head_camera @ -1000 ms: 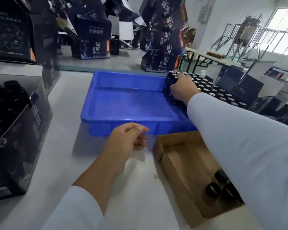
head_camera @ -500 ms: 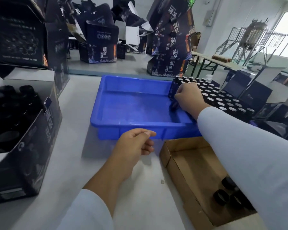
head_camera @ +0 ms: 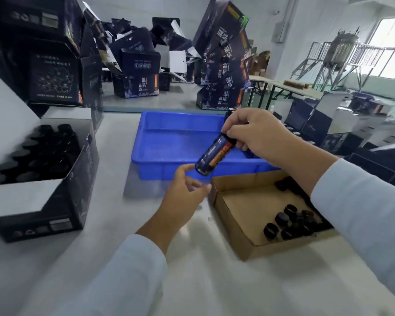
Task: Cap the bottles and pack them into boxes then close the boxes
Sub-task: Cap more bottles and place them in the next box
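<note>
My right hand (head_camera: 253,135) grips the neck end of a dark blue bottle (head_camera: 213,155) with an orange label, tilted with its base pointing down-left above the front rim of the blue tray (head_camera: 169,144). My left hand (head_camera: 183,192) hovers just under the bottle's base, fingers loosely curled, holding nothing. A shallow brown cardboard box (head_camera: 237,208) on the right holds several loose black caps (head_camera: 283,220). At the left, an open dark printed box (head_camera: 62,201) stands with several black-capped bottles (head_camera: 43,151) inside.
More uncapped bottles sit in the tray's right end, mostly hidden behind my right arm. Stacks of dark printed boxes (head_camera: 221,65) fill the floor beyond the white table (head_camera: 100,247). Further boxes (head_camera: 310,119) crowd the right side.
My right hand lifted one bottle out of the cluster in the tray and brought it toward me. My left hand rose from the table toward the bottle's base.
</note>
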